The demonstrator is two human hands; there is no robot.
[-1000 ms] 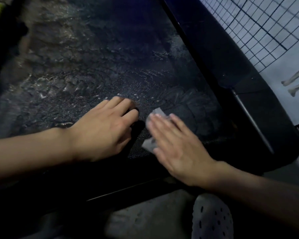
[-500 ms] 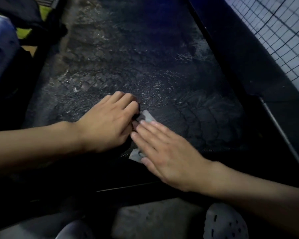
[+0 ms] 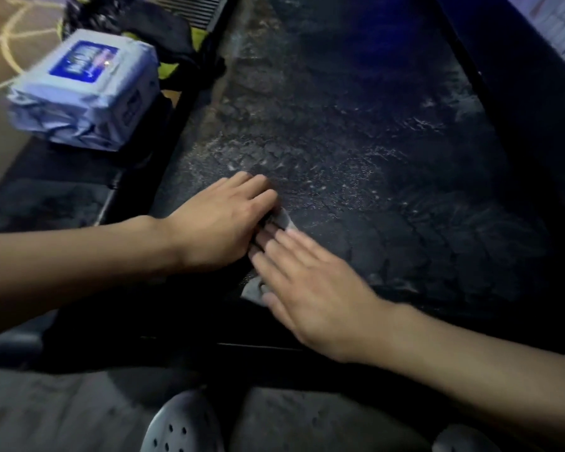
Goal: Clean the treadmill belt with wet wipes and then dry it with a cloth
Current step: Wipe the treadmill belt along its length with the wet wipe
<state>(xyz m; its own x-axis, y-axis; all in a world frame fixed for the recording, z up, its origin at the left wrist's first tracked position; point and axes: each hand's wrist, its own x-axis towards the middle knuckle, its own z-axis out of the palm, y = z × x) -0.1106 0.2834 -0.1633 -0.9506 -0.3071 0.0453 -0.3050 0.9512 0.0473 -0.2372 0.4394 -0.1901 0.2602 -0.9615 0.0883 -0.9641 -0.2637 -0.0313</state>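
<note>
At the near end of the treadmill belt (image 3: 372, 151), two hands meet over one wet wipe (image 3: 283, 220).
Flat, with fingers straight, the right hand (image 3: 310, 288) presses the wipe onto the belt. Since half a second ago it has slid left, and its fingertips now touch the left hand (image 3: 219, 220), which rests there with bent fingers; whether it pinches the wipe's corner is unclear. A pack of wipes (image 3: 82, 93), left of the belt, has come fully into view.

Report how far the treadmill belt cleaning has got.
Done: wet smears already cover much of the treadmill belt. In hand: the right hand presses a grey wipe flat on the near end, left hand beside it. Left: drying; no cloth is in either hand.
</note>
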